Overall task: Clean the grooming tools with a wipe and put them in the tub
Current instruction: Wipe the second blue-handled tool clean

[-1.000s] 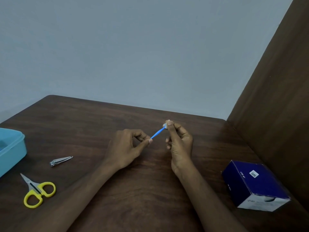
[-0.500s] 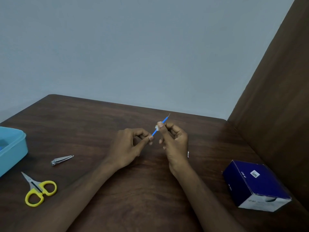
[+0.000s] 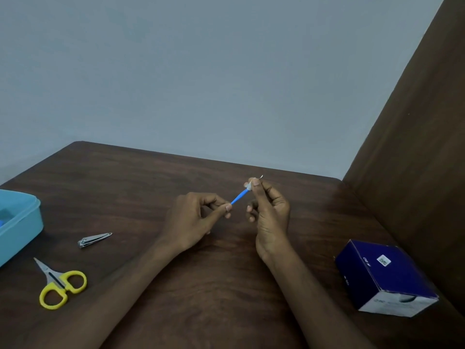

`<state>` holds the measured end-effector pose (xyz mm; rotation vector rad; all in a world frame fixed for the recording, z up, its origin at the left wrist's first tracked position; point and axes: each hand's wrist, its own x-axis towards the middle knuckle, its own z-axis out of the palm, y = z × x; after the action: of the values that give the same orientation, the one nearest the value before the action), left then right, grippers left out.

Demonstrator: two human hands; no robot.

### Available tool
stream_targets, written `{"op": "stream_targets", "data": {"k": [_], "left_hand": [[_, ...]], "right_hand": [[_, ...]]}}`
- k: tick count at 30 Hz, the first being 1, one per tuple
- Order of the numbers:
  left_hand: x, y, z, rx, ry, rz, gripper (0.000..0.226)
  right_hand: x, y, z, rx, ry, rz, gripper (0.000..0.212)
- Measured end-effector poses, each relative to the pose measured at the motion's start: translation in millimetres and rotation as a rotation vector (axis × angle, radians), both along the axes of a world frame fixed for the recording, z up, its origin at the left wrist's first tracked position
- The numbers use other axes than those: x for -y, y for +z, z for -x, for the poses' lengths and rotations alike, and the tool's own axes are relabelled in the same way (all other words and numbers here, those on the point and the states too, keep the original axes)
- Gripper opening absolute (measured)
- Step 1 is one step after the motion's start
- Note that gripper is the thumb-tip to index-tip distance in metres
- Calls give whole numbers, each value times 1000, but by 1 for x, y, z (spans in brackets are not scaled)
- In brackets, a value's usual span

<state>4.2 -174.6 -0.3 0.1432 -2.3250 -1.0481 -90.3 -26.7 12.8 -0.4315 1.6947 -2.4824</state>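
A thin blue plastic stick tool (image 3: 239,196) with a tiny metal tip is held up in the air above the dark brown wooden bench (image 3: 141,187), between the two hands. The left hand (image 3: 193,220) pinches its lower end with thumb and finger. The right hand (image 3: 270,210) pinches a small white wipe (image 3: 249,185) around the upper end, and the metal tip pokes out just past the fingers.

Far to the left, a small silver nail clipper (image 3: 94,240) lies flat on the bench. Near it lie little scissors with yellow handles (image 3: 59,283). A light blue plastic tub (image 3: 21,222) sits at the left edge.

At the right is a dark blue cardboard box (image 3: 385,277). Its white writing is too small to read.
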Motion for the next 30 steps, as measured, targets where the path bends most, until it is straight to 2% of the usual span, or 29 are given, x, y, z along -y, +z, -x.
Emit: {"op": "stream_targets", "data": {"k": [5, 11, 19, 26, 30], "left_hand": [[1, -2, 1, -23, 35, -63, 5], [2, -4, 5, -96, 73, -85, 7], [-6, 3, -3, -102, 19, -69, 6], [0, 0, -2, -123, 105, -56, 1], [3, -4, 2, -117, 157, -53, 12]], "right_hand": [[3, -7, -1, -12, 76, -164, 16], [4, -11, -2, -75, 167, -279, 19], [5, -10, 5, 1, 87, -164, 17], [7, -14, -2, -124, 156, -291, 21], [5, -12, -1, -127, 125, -274, 24]]}}
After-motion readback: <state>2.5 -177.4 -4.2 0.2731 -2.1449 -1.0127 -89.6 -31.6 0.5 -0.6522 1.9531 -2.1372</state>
